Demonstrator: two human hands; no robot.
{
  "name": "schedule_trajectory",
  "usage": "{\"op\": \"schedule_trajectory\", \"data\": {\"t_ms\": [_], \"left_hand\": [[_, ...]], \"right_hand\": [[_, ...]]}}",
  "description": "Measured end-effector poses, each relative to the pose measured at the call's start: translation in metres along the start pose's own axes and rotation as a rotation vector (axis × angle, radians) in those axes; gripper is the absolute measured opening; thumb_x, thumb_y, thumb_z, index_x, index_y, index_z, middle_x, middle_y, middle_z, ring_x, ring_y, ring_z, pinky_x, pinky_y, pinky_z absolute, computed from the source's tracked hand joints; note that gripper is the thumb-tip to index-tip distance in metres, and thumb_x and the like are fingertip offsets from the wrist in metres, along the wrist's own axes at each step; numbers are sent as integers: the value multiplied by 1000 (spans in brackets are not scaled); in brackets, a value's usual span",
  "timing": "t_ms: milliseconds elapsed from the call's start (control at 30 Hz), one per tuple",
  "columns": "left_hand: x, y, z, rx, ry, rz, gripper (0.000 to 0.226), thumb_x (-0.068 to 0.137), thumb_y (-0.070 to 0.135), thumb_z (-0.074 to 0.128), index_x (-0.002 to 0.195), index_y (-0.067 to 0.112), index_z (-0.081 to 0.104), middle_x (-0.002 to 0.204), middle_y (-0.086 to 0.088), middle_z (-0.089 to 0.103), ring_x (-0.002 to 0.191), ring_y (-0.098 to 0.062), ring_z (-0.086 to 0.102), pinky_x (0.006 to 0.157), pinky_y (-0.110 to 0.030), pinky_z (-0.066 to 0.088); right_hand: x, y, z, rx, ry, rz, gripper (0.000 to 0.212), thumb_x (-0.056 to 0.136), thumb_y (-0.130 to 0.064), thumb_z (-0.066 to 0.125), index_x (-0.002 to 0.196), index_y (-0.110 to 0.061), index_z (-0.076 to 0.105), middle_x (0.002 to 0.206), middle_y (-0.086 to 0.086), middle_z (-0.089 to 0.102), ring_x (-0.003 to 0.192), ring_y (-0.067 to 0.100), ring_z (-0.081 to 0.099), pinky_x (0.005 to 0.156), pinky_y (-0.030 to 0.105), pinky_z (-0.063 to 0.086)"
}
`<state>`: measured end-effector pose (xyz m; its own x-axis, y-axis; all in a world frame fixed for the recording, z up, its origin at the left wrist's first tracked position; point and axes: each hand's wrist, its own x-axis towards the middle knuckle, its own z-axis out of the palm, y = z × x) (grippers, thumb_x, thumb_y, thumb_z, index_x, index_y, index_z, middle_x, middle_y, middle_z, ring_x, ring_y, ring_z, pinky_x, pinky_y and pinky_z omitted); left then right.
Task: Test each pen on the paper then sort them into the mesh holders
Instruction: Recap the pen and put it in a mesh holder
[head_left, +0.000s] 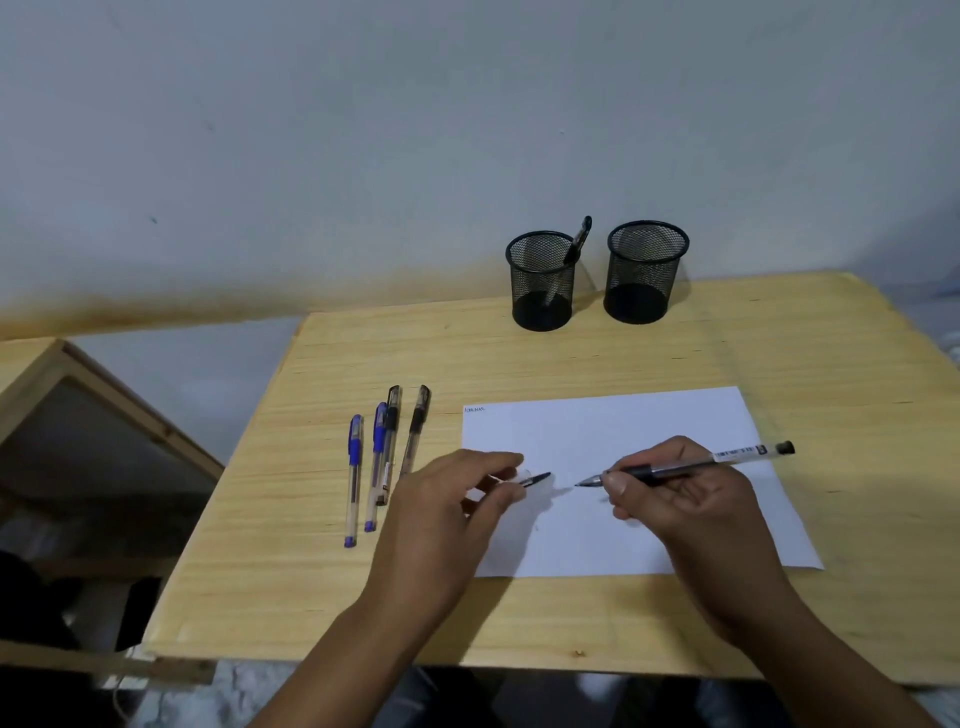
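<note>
My right hand holds an uncapped black pen, its tip pointing left just above the white paper. My left hand pinches the pen's clear cap a short way from the tip. A small scribble marks the paper's top left corner. Two blue pens and two black pens lie side by side on the table, left of the paper. Two black mesh holders stand at the back: the left holder has one black pen in it, the right holder looks empty.
The wooden table stands against a pale wall. A wooden frame with a dark panel sits lower at the left, beyond the table's left edge.
</note>
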<state>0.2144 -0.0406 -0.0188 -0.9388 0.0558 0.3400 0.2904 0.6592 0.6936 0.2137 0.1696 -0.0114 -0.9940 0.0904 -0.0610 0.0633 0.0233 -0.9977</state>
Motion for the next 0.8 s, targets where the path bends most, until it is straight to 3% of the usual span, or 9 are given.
{"op": "schedule_trajectory", "data": {"t_ms": [233,333,567,700,800], "left_hand": [[-11,15,9,-49,13,88,23,81,21,76,104,22,76,95,20,71,84,7,64,73,-4,45],[-13,18,11,-74,6,86,23,81,26,74,103,21,76,96,19,71,86,7,65,76,-7,47],[-21,30,14,-536,-50,-324,39,80,-3,74,103,29,73,98,13,76,97,-6,70,84,-22,55],[-17,30,10,-739,-38,-427,38,77,-11,72,102,18,73,97,1,77,93,-15,73,82,-23,55],[-16,27,7,-698,-35,-439,28,75,-5,76,92,17,79,89,-2,78,85,-19,74,77,-26,56]], "right_hand": [[-4,-2,5,-136,-69,-54,14,76,-6,81,77,-18,74,78,-6,77,72,7,71,66,14,52],[-9,-1,5,-89,-149,-14,15,76,-3,81,79,-16,75,80,-2,78,76,10,73,68,17,53],[-10,6,3,-7,-108,0,11,72,-13,81,79,-21,77,74,6,75,64,17,69,66,24,57],[-10,7,3,77,-109,4,16,64,-29,76,79,-21,77,71,11,73,63,18,68,67,25,55],[-9,7,4,100,-133,-17,12,67,-26,75,78,-23,77,69,9,73,63,16,68,64,21,53]]}}
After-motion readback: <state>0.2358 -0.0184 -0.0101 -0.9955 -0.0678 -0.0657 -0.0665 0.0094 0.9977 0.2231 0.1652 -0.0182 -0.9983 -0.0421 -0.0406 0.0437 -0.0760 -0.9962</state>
